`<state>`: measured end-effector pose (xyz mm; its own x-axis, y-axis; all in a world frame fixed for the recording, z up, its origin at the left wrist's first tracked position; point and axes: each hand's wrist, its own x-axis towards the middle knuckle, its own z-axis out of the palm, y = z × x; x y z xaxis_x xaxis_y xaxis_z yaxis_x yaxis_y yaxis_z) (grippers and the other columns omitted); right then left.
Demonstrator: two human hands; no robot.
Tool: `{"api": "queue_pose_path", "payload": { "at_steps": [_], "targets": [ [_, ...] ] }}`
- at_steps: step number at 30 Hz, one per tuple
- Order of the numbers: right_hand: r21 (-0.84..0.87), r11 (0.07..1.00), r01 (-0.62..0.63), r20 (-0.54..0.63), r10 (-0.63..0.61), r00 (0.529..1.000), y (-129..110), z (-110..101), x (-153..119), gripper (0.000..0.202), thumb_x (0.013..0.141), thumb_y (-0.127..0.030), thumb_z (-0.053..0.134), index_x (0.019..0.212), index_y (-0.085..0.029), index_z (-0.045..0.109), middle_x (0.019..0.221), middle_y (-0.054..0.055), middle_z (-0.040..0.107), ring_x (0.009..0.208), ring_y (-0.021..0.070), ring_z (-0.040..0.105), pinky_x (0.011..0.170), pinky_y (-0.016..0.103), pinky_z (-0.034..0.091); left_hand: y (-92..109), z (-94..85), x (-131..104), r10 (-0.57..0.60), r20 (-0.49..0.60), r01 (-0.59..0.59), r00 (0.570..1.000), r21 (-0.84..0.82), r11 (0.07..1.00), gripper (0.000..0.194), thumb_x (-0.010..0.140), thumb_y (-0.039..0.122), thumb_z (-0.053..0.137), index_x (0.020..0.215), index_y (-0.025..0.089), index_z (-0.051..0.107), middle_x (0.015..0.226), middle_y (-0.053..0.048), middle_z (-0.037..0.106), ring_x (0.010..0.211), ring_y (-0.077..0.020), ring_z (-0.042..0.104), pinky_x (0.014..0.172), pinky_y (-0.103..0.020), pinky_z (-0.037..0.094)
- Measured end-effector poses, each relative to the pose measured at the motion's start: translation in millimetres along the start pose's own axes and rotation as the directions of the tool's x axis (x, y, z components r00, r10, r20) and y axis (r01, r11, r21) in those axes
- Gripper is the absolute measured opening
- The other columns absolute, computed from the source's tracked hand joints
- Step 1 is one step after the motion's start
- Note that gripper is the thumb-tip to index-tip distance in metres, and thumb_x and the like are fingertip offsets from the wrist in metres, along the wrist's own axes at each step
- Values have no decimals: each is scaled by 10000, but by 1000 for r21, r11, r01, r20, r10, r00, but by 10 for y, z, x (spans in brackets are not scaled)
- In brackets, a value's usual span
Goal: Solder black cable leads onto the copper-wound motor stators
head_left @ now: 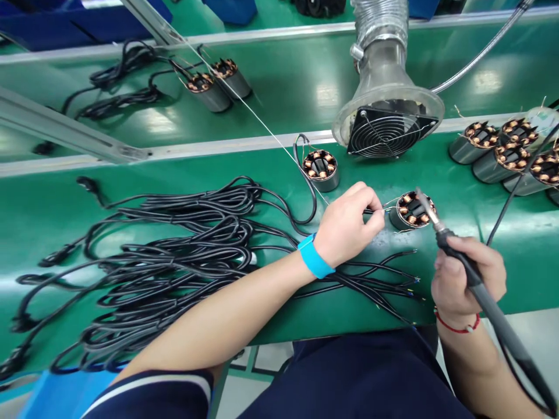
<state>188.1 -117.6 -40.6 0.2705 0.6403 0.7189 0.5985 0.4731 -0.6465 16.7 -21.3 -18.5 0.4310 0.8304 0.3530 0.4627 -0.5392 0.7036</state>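
My left hand (349, 224), with a blue wristband, has thumb and forefinger pinched on the end of a black power cable (370, 212). Thin leads span the short gap from there to a motor stator (404, 216) with copper windings, standing upright on the green bench. A taut, thin pale wire (273, 135) slants down from the upper left to my left hand. In my right hand (474, 276) is a soldering iron (483, 294), its tip over the stator's right side; whether it touches cannot be told. Another stator (322, 174) with a cable attached stands behind my left hand.
Bundled black cables (174, 256) cover the bench's left side, their stripped ends (410, 285) lying before the stator. A fume extractor hood (388, 116) hangs above the back edge. Several stators (498, 157) stand at right. Two wired stators (213, 90) sit on the rear shelf.
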Motion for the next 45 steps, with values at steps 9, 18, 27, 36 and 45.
{"api": "queue_pose_path", "payload": {
  "at_steps": [9, 18, 27, 36, 45],
  "targets": [
    [11, 996, 92, 83, -92, 992, 38, 46, 1, 148, 884, -229, 580, 982, -214, 690, 629, -20, 596, 507, 136, 548, 518, 295, 467, -4, 6, -5, 41, -25, -40, 999, 58, 998, 170, 784, 46, 529, 678, 175, 494, 697, 17, 530, 643, -104, 485, 603, -239, 405],
    [21, 994, 105, 116, -106, 988, 10, 55, 6, 138, 890, -233, 573, 969, -210, 684, 631, -26, 603, 479, 116, 502, 512, 294, 467, -4, 9, -5, 66, -41, -62, 997, 88, 994, 172, 797, 53, 528, 684, 175, 485, 699, 17, 525, 636, -101, 482, 576, -237, 390],
    [38, 992, 124, 135, -128, 983, 8, 34, 25, 162, 878, -197, 569, 993, -200, 682, 631, -31, 585, 487, 112, 490, 507, 293, 459, 16, -7, 5, 44, -22, -41, 999, 124, 991, 183, 809, 60, 521, 685, 185, 470, 690, 16, 527, 636, -108, 480, 582, -246, 401],
    [67, 985, 158, 129, -166, 978, 8, 56, 29, 149, 879, -187, 578, 989, -171, 678, 629, -32, 565, 510, 104, 478, 494, 259, 440, 5, 7, 11, 49, -47, -43, 998, 105, 993, 178, 805, 60, 519, 681, 181, 475, 691, 14, 519, 621, -106, 465, 580, -255, 396],
    [53, 986, 159, 164, -165, 973, 13, 26, 34, 186, 865, -186, 589, 1026, -192, 682, 623, -32, 569, 494, 114, 478, 490, 290, 446, 24, -9, 27, 14, -3, -14, 1000, 123, 992, 187, 805, 65, 523, 681, 191, 463, 698, 9, 526, 639, -121, 488, 598, -267, 421]
  ]
}}
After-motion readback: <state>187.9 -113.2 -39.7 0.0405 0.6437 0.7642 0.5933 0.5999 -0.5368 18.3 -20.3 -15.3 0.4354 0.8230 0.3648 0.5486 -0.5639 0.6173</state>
